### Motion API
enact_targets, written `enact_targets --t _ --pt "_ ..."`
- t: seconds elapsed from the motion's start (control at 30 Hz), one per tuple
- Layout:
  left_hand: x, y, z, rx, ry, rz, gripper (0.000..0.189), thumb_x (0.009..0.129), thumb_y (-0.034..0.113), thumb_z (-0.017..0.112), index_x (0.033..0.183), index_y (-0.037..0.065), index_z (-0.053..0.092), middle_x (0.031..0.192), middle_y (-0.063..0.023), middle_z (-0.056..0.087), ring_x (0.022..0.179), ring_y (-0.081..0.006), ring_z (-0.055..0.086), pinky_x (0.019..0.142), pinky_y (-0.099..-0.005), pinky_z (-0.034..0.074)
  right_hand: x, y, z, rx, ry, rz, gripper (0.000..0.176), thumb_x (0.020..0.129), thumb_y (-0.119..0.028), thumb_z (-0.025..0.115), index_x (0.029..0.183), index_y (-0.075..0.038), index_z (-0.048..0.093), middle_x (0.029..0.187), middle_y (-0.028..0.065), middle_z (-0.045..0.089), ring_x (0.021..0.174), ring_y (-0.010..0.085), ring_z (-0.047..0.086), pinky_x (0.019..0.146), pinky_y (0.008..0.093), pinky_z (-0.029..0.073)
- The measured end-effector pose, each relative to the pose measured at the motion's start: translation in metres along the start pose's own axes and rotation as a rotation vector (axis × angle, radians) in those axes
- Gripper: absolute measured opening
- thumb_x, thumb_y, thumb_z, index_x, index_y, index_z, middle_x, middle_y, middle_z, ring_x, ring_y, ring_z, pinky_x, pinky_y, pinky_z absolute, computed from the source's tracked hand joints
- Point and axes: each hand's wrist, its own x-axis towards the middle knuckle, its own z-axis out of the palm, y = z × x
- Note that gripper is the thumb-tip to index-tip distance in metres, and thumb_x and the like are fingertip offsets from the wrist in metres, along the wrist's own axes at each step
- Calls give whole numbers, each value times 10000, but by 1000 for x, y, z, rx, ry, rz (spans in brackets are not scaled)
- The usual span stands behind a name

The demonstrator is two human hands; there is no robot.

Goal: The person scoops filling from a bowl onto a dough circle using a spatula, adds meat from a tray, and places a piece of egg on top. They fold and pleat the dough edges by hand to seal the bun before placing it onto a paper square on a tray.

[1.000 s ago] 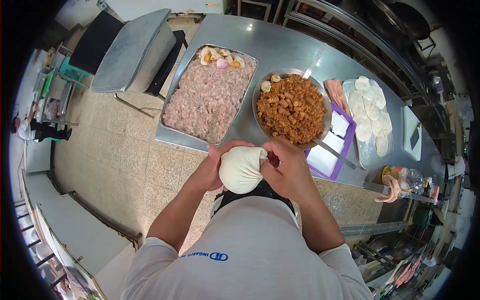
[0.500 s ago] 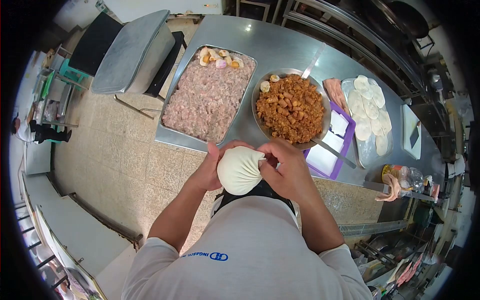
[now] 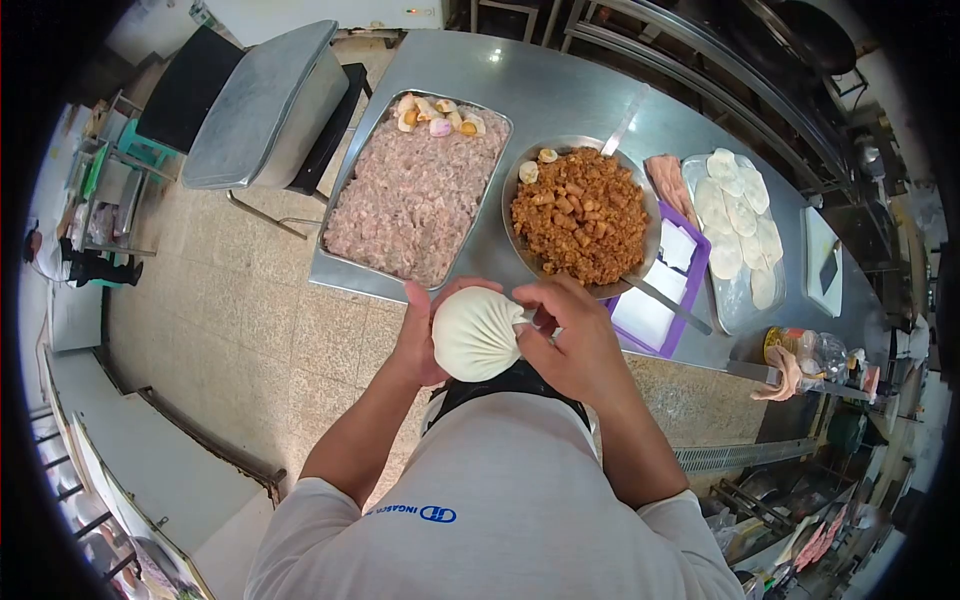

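Near frame center, cupping pleated dough bun (image 3: 470, 340) in left hand (image 3: 413, 335), pinching its gathered tip in fingers (image 3: 533, 294) of right hand (image 3: 570, 330); just below meat tray (image 3: 476, 206) and bowl (image 3: 652, 228).

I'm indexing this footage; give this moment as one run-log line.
left hand: cupping pleated dough ball | right hand: pinching its gathered end | on table: pink mince, brown chunky mix, flat dough rounds
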Motion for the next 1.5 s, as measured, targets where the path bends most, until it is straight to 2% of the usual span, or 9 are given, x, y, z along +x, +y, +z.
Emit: enact_targets --t 0.1,0.3,0.37,0.47,0.6,0.87,1.0,1.27,1.5 --pt "0 2 -3 200 -76 3 1099 794 948 225 1384 51 462 1256 -166 607 1173 -288 619 1019 -464 508 1 7 0 32 -105 -64 141 827 -45 660 952 11 629 831 147 585 736 322 601 645 405 477" --pt "-2 3 -10 4 -5 -119 1172 741 985 220 1395 45 469 1162 -156 657 996 -283 704 703 -408 619 -4 22 5 -118 -57 -131 121 816 -45 645 781 14 546 722 157 522 670 348 560 600 440 437" --pt "-3 -2 -25 -453 -183 -319 1186 719 999 244 1394 54 485 1095 -160 684 854 -299 731 501 -408 596 -5 21 3 -65 -99 -125 194 828 -59 651 735 17 499 672 160 479 636 357 526 580 454 411" --pt "-3 -1 4 -336 -50 -243 1169 725 993 273 1388 56 497 1087 -177 691 814 -318 732 467 -448 590 -5 16 1 -46 -98 -114 141 839 -67 669 787 18 569 738 150 524 656 327 542 591 415 431" --pt "0 3 13 -305 119 -140 1158 733 987 285 1386 53 497 1090 -179 690 802 -324 728 449 -452 582 -4 5 0 32 -20 -56 117 840 -76 697 890 16 643 835 128 569 695 281 568 619 375 457" --pt "0 4 5 171 -24 15 1086 817 922 228 1352 22 518 1214 -160 638 1166 -273 635 1011 -462 516 -3 9 3 101 -104 -30 147 799 -5 677 946 -3 663 900 108 605 750 232 612 674 346 500" --pt "2 14 -4 348 -66 -57 1081 830 910 211 1358 16 511 1187 -153 647 1145 -254 645 994 -440 527 -4 7 1 64 -174 5 103 797 -18 681 895 -9 650 827 118 620 723 261 635 659 381 506" --pt "-8 25 -8 151 9 -212 1131 746 986 220 1352 79 519 1130 -148 666 833 -286 719 542 -416 596 4 1 -3 -272 -173 -304 99 846 -79 710 868 -26 629 782 151 637 722 359 629 662 464 497" --pt "-8 13 11 19 135 -100 1106 776 963 253 1386 71 491 1165 -154 651 904 -305 711 667 -472 613 10 0 11 -115 -143 -316 151 861 -30 679 989 -33 600 857 154 644 806 374 627 721 464 494"
